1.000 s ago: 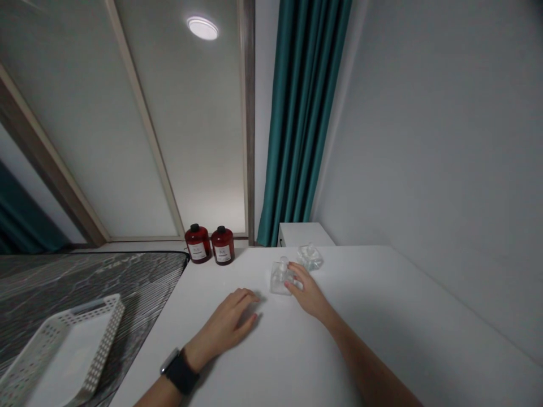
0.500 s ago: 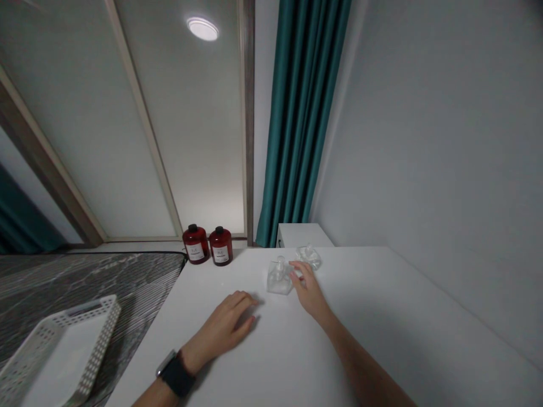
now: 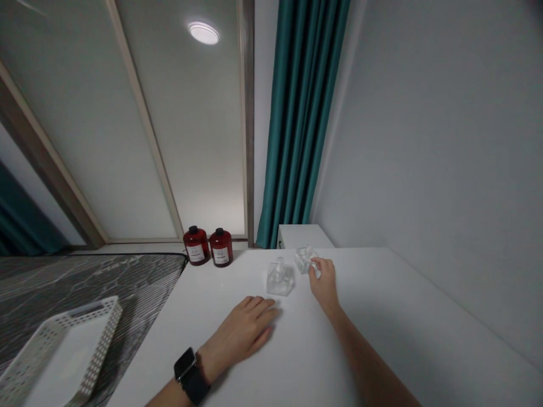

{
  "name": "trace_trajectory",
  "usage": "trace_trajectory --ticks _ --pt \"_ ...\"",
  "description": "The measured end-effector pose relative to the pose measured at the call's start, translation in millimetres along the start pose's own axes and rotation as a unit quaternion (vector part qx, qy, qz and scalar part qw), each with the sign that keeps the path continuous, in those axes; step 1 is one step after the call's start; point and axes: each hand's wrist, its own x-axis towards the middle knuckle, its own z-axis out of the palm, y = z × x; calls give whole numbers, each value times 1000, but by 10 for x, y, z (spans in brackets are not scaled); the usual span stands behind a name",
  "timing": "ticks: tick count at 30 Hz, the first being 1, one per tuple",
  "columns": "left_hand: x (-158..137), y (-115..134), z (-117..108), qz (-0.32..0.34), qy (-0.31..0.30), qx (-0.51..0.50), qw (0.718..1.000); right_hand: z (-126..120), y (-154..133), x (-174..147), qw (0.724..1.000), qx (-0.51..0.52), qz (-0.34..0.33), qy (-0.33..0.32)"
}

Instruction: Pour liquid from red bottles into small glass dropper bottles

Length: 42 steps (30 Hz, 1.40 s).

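Note:
My right hand has its thumb and forefinger pinched at the right side of a clear, glass-like piece near the table's back edge. Part of that piece is hidden by the fingers, and its exact kind is hard to make out. Left of it stands another clear, angular glass-like piece with a small knob on top, touched by neither hand. My left hand, palm down with the fingers stretched out, is low over the white table in front of that knobbed piece. It holds nothing.
Two dark red bottles with black caps and white labels stand side by side at the table's back left corner. A white perforated basket is at lower left, beside the table. Behind are a white cabinet and a green curtain.
My right hand has moved right, from beside the knobbed clear piece to the other one, and its fingers have closed there. My left hand has shifted right and slightly nearer.

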Motion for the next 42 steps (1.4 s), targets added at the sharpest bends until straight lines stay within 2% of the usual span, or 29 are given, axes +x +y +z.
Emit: trace_trajectory --ticks 5,11,17,25,35,42 --pt "202 44 101 -11 -12 52 999 56 14 2 997 -70 31 32" --pt "394 -24 205 -12 -36 66 997 154 23 27 993 -103 49 22" --pt "545 -186 266 -6 -28 62 998 201 80 37 995 -89 54 6" --pt "712 -388 169 -22 -31 68 997 165 80 33 998 -40 57 3" --pt "506 -393 -37 -72 37 -33 996 -59 -157 5 991 -19 114 -63" --pt "231 -311 -167 -121 108 -107 981 -140 -531 -104 986 28 82 -141"
